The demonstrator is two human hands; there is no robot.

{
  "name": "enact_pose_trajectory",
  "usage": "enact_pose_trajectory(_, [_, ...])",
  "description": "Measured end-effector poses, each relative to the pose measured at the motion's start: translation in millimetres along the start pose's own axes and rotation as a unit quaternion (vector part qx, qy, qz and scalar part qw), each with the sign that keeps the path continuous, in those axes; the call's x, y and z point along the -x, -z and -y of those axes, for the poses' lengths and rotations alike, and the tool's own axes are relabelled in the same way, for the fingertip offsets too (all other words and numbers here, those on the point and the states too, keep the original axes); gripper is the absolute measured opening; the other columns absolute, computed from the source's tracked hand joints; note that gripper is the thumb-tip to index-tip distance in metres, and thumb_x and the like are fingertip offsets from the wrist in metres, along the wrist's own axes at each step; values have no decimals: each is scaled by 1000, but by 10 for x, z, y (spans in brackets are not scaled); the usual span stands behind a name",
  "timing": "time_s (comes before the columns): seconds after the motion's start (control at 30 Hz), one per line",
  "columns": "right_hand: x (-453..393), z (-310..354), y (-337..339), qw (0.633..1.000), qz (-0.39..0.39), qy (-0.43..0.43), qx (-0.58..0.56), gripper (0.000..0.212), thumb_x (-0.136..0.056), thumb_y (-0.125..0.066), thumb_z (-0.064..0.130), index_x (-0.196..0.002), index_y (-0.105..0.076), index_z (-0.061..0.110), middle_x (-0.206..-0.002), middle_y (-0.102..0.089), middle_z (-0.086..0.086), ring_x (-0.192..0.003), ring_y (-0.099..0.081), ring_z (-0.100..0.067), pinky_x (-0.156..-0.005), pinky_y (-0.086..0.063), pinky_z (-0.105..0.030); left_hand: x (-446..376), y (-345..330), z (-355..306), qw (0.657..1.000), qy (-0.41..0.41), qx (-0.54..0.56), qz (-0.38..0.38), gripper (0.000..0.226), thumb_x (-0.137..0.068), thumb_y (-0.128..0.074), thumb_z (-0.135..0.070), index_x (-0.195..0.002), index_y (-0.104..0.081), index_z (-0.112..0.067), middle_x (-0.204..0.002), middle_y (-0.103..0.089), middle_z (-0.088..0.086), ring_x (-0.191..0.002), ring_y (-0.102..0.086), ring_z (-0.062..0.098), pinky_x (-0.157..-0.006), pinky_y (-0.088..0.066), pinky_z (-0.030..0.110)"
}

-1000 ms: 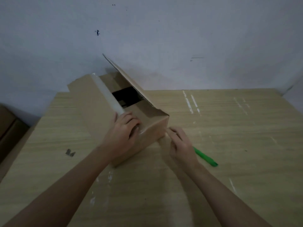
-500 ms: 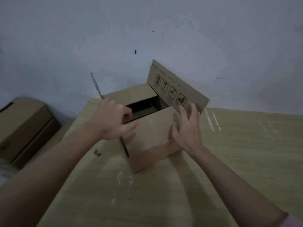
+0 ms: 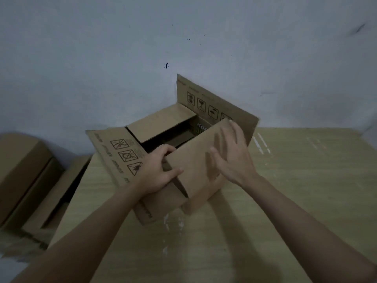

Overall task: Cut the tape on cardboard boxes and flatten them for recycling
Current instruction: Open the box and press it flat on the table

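Observation:
A brown cardboard box (image 3: pixel 163 203) stands on the wooden table (image 3: pixel 285 201) near the wall, its top open. One printed flap lies out to the left, another stands upright at the back right, and a plain inner flap (image 3: pixel 161 122) lies over the opening. My left hand (image 3: pixel 157 172) grips the near inner flap (image 3: pixel 195 160) at its left edge, fingers curled over into the opening. My right hand (image 3: pixel 230 154) lies flat with straight fingers against that same flap's outer face. No cutter is in view.
More cardboard boxes (image 3: pixel 26 176) and flattened pieces are stacked on the floor to the left of the table. A pale wall stands right behind the box. White scuff marks streak the table.
The left printed flap has folded outward and down. My left hand moved onto the near inner flap's edge and my right hand pressed flat on it. The view shifted, and the green cutter left the frame.

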State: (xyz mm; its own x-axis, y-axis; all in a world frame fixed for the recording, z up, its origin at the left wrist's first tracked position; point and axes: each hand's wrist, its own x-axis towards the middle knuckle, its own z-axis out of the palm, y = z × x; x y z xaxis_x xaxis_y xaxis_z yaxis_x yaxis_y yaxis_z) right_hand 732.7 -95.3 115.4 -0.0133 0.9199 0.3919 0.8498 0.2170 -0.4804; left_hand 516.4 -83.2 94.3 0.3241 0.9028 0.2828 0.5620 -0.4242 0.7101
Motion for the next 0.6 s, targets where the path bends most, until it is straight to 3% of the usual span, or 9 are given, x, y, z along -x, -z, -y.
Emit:
enact_pose_trajectory(0.1, [73, 179, 86, 993, 55, 94, 43, 67, -82, -36, 53, -142, -39, 22, -148, -35, -3, -143, -13, -33, -116, -14, -50, 73, 15, -151, 991, -112, 69, 23, 45, -75, -65, -50, -109, -55, -22, -103, -59, -11, -94, -56, 1, -80, -43, 16])
enact_pose_trajectory(0.2, [208, 241, 237, 994, -10, 99, 43, 50, -79, -39, 43, -105, -69, 13, -107, -59, -9, -129, -33, -36, -108, -22, -61, 153, 26, -169, 975, -147, 133, 101, 55, -85, -45, -63, -118, -63, -23, -115, -59, -4, -109, -55, 8, -91, -41, 23])
enact_pose_trajectory(0.27, [340, 188, 312, 989, -99, 105, 34, 38, -79, -42, 33, -73, -69, 6, -81, -56, -7, -103, -48, -26, -95, -38, -58, 208, -10, -106, 972, -130, 142, 134, 57, -87, -29, -67, -117, -65, -35, -117, -59, -7, -112, -52, 9, -96, -38, 27])
enact_pose_trajectory(0.37, [582, 112, 325, 986, -151, 55, 53, 37, -79, -46, 31, -58, -62, 5, -69, -44, 1, -69, -42, -17, -70, -44, -39, 276, -150, 21, 982, -48, 41, 178, 80, -77, -15, -78, -122, -61, -30, -123, -59, -8, -118, -48, 10, -100, -30, 27])
enact_pose_trajectory(0.43, [746, 57, 292, 986, -150, 22, 71, 33, -74, -48, 34, -61, -63, 8, -71, -41, 4, -67, -43, -18, -66, -43, -36, 325, -266, 94, 967, -59, -115, 218, 90, -71, -8, -81, -126, -58, -30, -126, -60, -8, -119, -46, 10, -100, -19, 26])
enact_pose_trajectory(0.5, [865, 48, 291, 991, -89, -46, 92, 35, -70, -48, 40, -78, -70, 14, -79, -47, 4, -80, -49, -20, -76, -41, -38, 386, -340, 150, 946, -106, -207, 226, 83, -72, -8, -78, -118, -62, -35, -117, -63, -14, -112, -48, 8, -96, -11, 24])
enact_pose_trajectory(0.53, [893, 76, 310, 987, -32, -103, 121, 36, -71, -51, 40, -94, -69, 20, -88, -51, 3, -92, -51, -22, -83, -37, -39, 422, -367, 178, 950, -118, -203, 206, 80, -72, -12, -79, -110, -66, -35, -110, -65, -17, -106, -49, 7, -93, -10, 23])
enact_pose_trajectory(0.6, [876, 119, 332, 955, 80, -218, 185, 50, -77, -60, 32, -126, -50, 28, -110, -56, 3, -111, -48, -22, -95, -30, -40, 511, -426, 210, 971, -134, -138, 142, 74, -75, -20, -82, -97, -71, -33, -99, -67, -21, -96, -51, 6, -91, -12, 23])
